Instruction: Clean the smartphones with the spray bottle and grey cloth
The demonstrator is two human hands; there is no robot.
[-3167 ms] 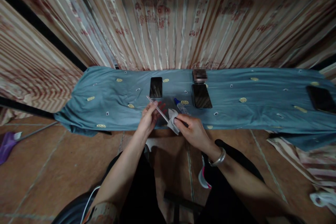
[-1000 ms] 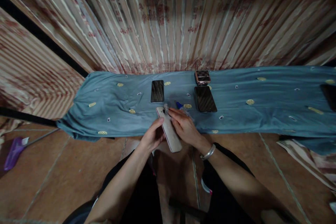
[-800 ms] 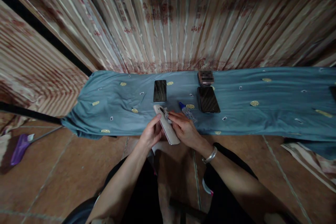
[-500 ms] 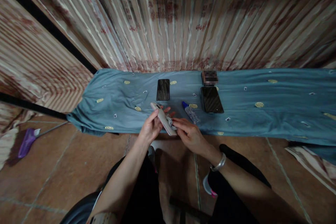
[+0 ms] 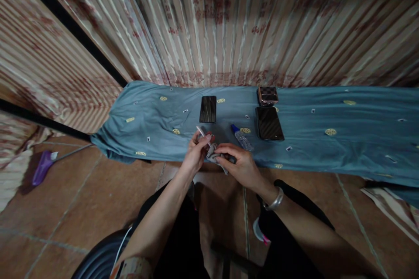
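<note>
My left hand [image 5: 195, 156] grips a light-backed phone [image 5: 202, 133] edge-on, so only its thin top edge shows above my fingers. My right hand [image 5: 238, 165] pinches a small grey cloth [image 5: 213, 154] against the phone's lower part. Both hands hover over the near edge of a blue patterned cloth [image 5: 327, 117] that covers a low surface. A small clear bottle with a blue cap [image 5: 241, 137] lies just beyond my right hand.
A dark phone [image 5: 208, 109] lies face up behind my hands. A larger dark phone [image 5: 269, 123] lies to the right, with a small checkered device [image 5: 267, 95] behind it. A striped curtain [image 5: 229, 22] hangs at the back. A purple tool [image 5: 42, 171] lies on the tiled floor.
The phone has turned from showing its light back to edge-on in my left hand. My right hand with the cloth slid from the phone's top end down to its lower part.
</note>
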